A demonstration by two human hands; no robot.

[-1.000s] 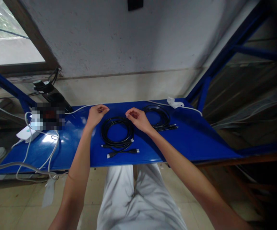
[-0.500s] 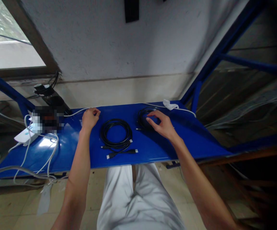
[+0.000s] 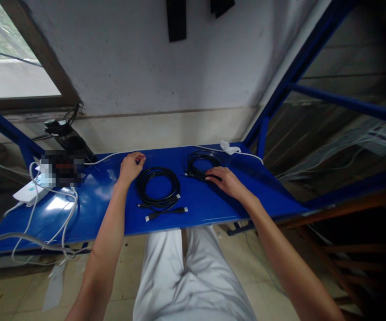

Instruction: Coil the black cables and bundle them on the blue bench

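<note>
Coiled black cable [image 3: 193, 166] on the right lies flat on the blue table [image 3: 209, 209], just beyond and to the left of the right hand [image 3: 228, 180], which is far nearer to it than the left. That hand's fingers meet the coil's near edge; whether the grip is closed around the strands I cannot tell. Being a rough ring, the coil has no clear long axis, though its near strands run sideways, and small plug ends poke out at its left. It looks dark, thin and somewhat loosely wound. Farther left lies a second black coil [image 3: 141, 186], thicker, its light-tipped plugs toward the person. Just beyond its upper left, the left hand [image 3: 132, 167] is half curled, seemingly with nothing in its grip. A white cord [image 3: 112, 154] runs along the back.
</note>
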